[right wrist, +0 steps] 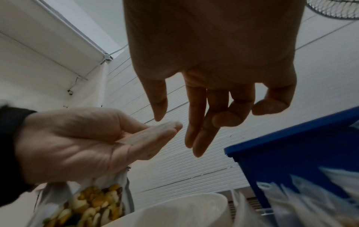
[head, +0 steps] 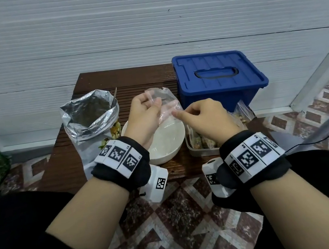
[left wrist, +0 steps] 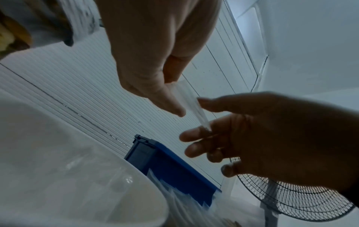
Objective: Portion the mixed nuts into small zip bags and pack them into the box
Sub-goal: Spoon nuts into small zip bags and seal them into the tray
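My left hand (head: 154,102) pinches an empty clear zip bag (head: 166,101) above the white bowl (head: 166,143). In the left wrist view its thumb presses the zip bag (left wrist: 191,101) against the fingers. My right hand (head: 179,115) hovers at the bag's lower right edge, thumb and index apart, the outer fingers curled. In the right wrist view the zip bag (right wrist: 167,127) lies across the left fingers with a gap to the right thumb. The open foil nut bag (head: 91,113) stands at the left. The blue box (head: 217,75), lid on, sits at the back right.
A clear tub (head: 192,153) with filled nut bags sits right of the bowl, in front of the blue box. Everything rests on a small dark wooden table (head: 65,168) against a white wall. A standing fan (left wrist: 291,196) is off to the right, over tiled floor.
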